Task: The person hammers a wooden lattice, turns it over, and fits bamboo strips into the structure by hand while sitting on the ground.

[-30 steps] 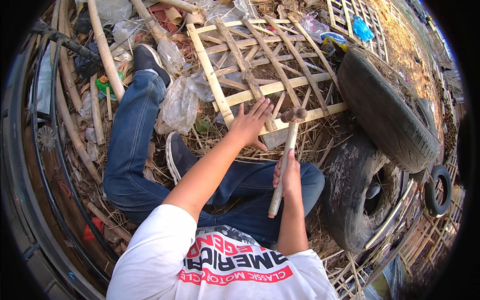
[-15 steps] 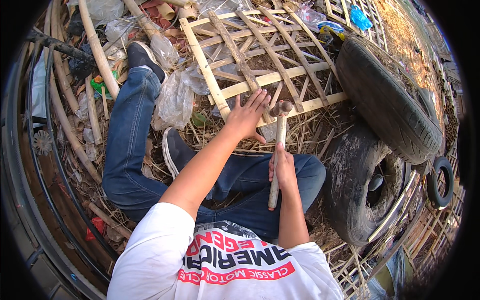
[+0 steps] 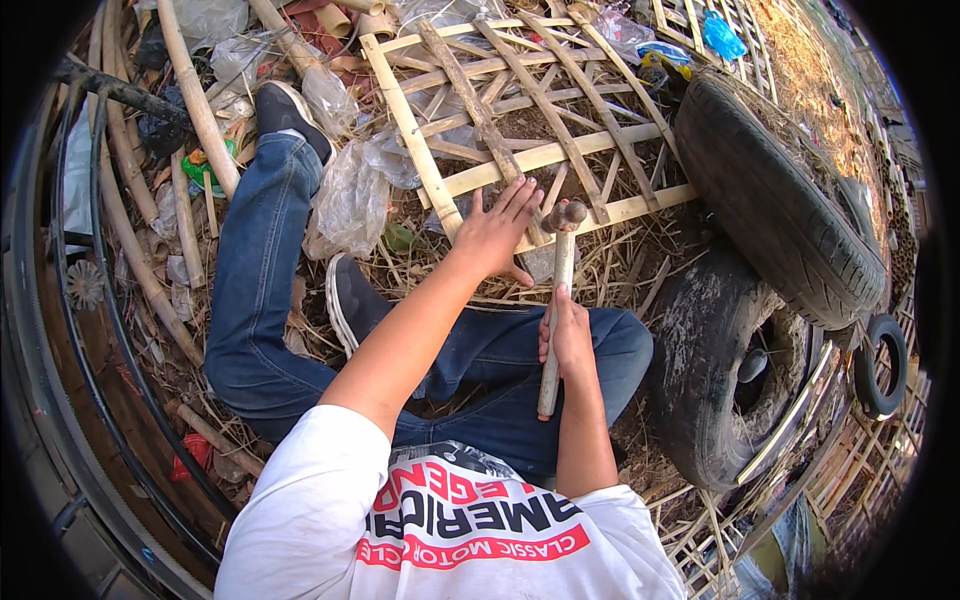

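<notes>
A bamboo lattice panel (image 3: 587,148) of crossed split strips lies on the ground in front of me. My left hand (image 3: 492,232) rests with spread fingers on its near edge, where an upright strip crosses the bottom strip. In my right hand (image 3: 568,338) is a hammer (image 3: 551,372), its pale handle gripped around the middle. The rounded metal head (image 3: 567,214) points away from me, close to the panel's near edge and just right of my left fingers. Whether the head touches the strip I cannot tell.
Two worn tyres, one upper (image 3: 775,190) and one lower (image 3: 715,370), lie at the right. Bamboo poles (image 3: 196,95) and clear plastic bags (image 3: 347,200) litter the left. A black metal frame (image 3: 125,400) runs along the left edge. My legs (image 3: 262,270) are bent around the work.
</notes>
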Available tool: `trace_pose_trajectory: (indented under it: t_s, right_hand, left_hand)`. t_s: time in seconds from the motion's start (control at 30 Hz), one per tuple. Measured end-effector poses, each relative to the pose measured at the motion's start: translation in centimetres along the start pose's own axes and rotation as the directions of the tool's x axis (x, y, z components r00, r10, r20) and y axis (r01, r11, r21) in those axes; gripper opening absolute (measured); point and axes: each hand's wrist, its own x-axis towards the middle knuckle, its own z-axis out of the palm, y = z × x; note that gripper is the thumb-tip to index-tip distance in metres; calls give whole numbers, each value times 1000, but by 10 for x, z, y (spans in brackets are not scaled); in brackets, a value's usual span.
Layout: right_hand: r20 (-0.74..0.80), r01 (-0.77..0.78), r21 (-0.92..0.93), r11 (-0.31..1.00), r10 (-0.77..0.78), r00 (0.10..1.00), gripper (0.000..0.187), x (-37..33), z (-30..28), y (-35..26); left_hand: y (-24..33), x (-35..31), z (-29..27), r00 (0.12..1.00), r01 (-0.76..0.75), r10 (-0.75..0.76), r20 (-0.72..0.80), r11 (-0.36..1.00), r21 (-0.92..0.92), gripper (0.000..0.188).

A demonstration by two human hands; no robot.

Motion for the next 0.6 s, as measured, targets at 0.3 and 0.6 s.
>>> trace_pose_trajectory:
  t_s: [0.3, 0.6]
  right_hand:
    - [9, 33, -19, 999, -32, 999, 59, 4, -2, 3]
    - [-19, 144, 79, 986, -143, 990, 57, -35, -3, -22]
  left_hand:
    - [2, 2, -6, 1000, -5, 5, 13, 1000, 1, 138]
    - [-2, 0, 5, 996, -64, 65, -55, 997, 31, 137]
